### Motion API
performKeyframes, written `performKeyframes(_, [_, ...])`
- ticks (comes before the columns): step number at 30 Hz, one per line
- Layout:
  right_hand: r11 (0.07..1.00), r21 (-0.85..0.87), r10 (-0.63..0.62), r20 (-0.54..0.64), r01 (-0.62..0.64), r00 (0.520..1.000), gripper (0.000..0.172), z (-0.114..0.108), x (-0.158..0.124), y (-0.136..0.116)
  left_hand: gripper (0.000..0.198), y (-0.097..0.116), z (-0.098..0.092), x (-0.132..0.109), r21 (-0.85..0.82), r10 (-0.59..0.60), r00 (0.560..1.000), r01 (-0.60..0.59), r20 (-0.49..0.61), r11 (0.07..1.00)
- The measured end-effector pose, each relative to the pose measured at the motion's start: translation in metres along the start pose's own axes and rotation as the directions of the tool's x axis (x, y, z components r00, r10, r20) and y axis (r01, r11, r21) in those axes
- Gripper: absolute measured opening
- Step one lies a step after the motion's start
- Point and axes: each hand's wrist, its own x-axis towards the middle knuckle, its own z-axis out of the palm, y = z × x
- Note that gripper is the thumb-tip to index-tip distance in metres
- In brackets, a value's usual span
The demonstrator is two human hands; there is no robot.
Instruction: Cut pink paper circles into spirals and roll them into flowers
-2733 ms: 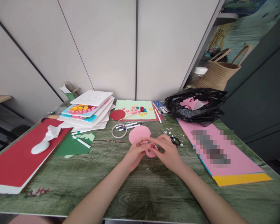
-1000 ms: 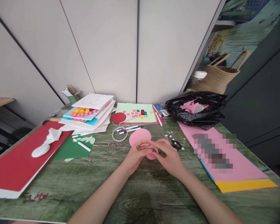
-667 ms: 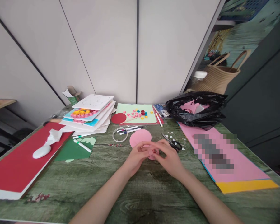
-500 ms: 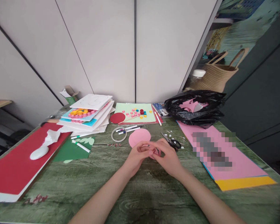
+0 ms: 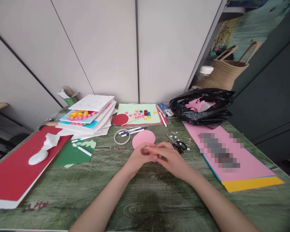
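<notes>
My left hand [image 5: 140, 157] and my right hand [image 5: 172, 158] meet over the table with curled fingers and touching fingertips. Between them is a small piece of pink paper, almost wholly covered by the fingers; its shape cannot be made out. Just beyond my left hand lies a round pink paper disc [image 5: 143, 138], partly behind the fingers. Black-handled scissors [image 5: 179, 145] lie beside my right hand, among small white scraps. A roll of tape [image 5: 115, 136] and several markers [image 5: 132, 131] are left of the disc.
A light green sheet [image 5: 125, 109] with small coloured paper rolls and a red disc [image 5: 120, 119] lies at the back. Stacked boards [image 5: 91, 103] and a red sheet [image 5: 16, 164] are left. A black bag [image 5: 222, 100] and pink sheets [image 5: 246, 161] stand right.
The fingers have closed in over the pink paper, which showed in a loop beside the right fingers before. The right hand has turned slightly; the view has shifted a little.
</notes>
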Motion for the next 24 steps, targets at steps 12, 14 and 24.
performKeyframes(12, [0.998,-0.048,0.022,-0.228,-0.033,0.974,0.047,0.012,-0.001,0.003,0.031,-0.01,0.01,-0.002,-0.103,-0.012,1.0,0.01,-0.013,0.995])
performKeyframes(14, [0.998,-0.042,0.038,-0.249,-0.051,0.968,0.046,0.014,0.0,0.004,0.03,-0.011,0.013,-0.003,-0.143,-0.008,1.0,0.005,-0.023,0.99])
performKeyframes(24, [1.0,-0.008,0.015,-0.055,-0.016,0.998,0.054,0.002,-0.001,0.004,0.033,0.0,0.001,0.0,-0.053,0.019,0.999,-0.022,-0.044,0.998])
